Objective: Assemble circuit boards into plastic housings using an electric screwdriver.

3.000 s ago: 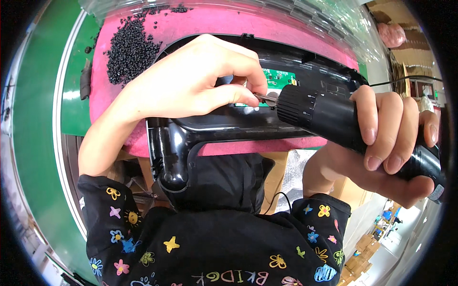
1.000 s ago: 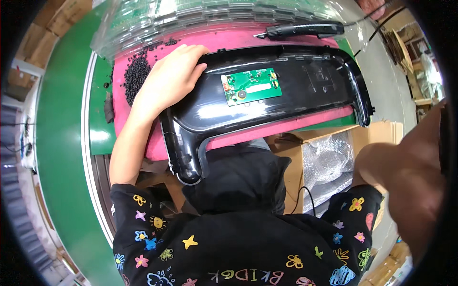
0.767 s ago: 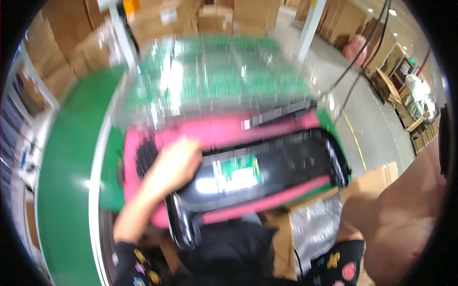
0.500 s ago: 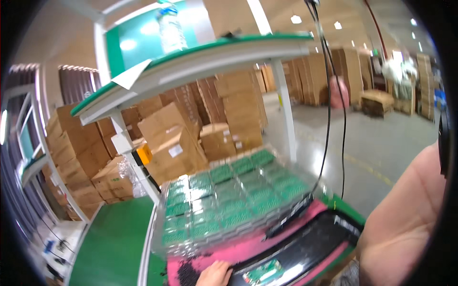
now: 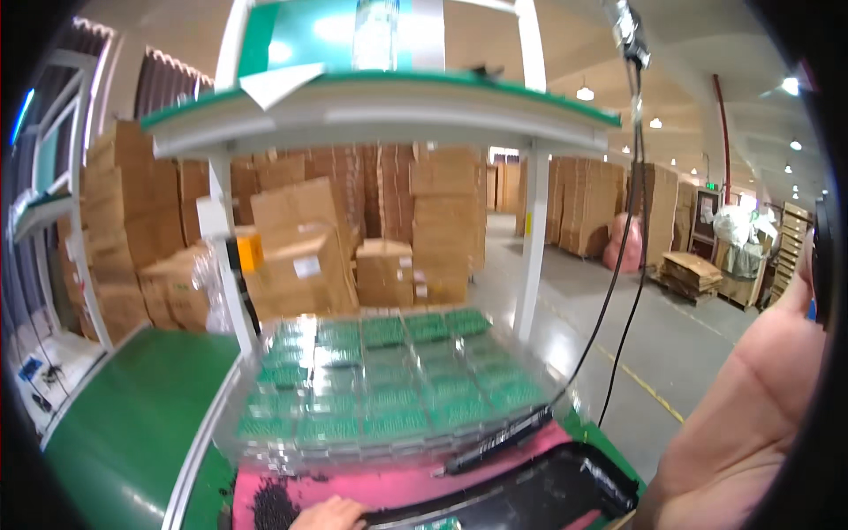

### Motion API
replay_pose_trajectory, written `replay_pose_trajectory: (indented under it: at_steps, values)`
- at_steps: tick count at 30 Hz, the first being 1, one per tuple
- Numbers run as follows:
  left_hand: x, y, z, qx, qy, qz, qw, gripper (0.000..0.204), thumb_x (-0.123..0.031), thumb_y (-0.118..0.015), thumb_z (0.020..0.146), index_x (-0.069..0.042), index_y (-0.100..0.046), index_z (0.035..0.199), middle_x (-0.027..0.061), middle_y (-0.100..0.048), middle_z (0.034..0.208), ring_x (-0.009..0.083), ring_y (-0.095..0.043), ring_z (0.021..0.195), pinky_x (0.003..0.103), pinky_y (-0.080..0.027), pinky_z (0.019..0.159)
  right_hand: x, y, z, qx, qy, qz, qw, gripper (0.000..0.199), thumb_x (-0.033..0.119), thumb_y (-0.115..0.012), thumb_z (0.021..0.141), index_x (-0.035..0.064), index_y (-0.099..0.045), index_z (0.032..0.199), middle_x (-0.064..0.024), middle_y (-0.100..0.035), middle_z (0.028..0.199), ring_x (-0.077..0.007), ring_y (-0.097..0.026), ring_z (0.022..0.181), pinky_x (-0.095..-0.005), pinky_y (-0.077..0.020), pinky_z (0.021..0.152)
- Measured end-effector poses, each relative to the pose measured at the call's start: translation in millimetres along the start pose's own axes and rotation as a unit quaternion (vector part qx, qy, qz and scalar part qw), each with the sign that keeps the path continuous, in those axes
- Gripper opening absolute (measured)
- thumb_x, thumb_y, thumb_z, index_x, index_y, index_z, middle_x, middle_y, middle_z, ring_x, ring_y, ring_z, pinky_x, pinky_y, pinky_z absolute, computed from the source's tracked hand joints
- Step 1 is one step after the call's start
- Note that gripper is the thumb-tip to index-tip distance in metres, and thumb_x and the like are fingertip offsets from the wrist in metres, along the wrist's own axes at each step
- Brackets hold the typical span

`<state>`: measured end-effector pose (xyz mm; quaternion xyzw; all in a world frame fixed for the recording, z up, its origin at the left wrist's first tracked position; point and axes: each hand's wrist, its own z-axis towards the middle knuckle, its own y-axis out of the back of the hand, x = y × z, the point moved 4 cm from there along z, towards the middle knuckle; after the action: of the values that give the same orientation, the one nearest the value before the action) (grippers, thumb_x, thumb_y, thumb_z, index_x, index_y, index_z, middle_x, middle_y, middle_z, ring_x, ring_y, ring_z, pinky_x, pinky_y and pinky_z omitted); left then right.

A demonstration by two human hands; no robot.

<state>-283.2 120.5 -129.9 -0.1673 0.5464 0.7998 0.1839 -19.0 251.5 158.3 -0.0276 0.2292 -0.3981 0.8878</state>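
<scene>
fingertips of the left hand [image 5: 329,513] just show at the bottom edge, lying on the pink mat [image 5: 389,484] beside a small heap of black screws [image 5: 274,508]; so little of the hand is in view that i cannot tell whether the fingers are curled or flat. right hand [image 5: 751,415] fills the lower right rim, raised close to the camera, palm side showing; its fingers run out of the picture near a dark object at the edge, and their grip cannot be told.

black plastic housing [image 5: 539,490] lies on the pink mat, just right of the left hand, its glossy rim curving toward the lower right. a slim black bar [image 5: 499,439] rests on the mat above it, against the clear tray of green circuit boards [image 5: 389,389] that covers the far part of the surface. green belt [image 5: 132,424] runs along the left. a white post [image 5: 533,256] holds up a green-edged shelf [image 5: 371,97] overhead, and a black cable [image 5: 623,230] hangs from above. stacked cardboard boxes [image 5: 300,256] stand behind.
</scene>
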Motion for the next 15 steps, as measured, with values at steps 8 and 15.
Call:
replay_pose_trajectory:
  at_steps: [8,15]
  values:
    - [29,-7,23,0.055,-0.037,0.087,0.994,0.028,-0.018,-0.067,0.087,-0.003,-0.061,0.11,0.0104,-0.064,0.096,0.0296,-0.062,0.096,0.04,-0.052,0.082,20,-6,-100,0.037,-0.232,-0.061,0.97,0.053,0.042,-0.066,0.084,0.0052,-0.058,0.121,-0.0154,-0.041,0.142,-0.027,-0.039,0.129,-0.0529,-0.0342,0.103]
    - [19,-4,10,0.052,-0.04,0.069,0.995,0.028,-0.017,-0.065,0.088,-0.003,-0.06,0.112,0.0132,-0.063,0.098,0.0327,-0.061,0.096,0.042,-0.051,0.082,48,-33,-91,0.014,-0.265,-0.059,0.962,0.05,0.041,-0.068,0.083,0.006,-0.059,0.118,-0.014,-0.041,0.141,-0.0258,-0.04,0.127,-0.0494,-0.0371,0.101]
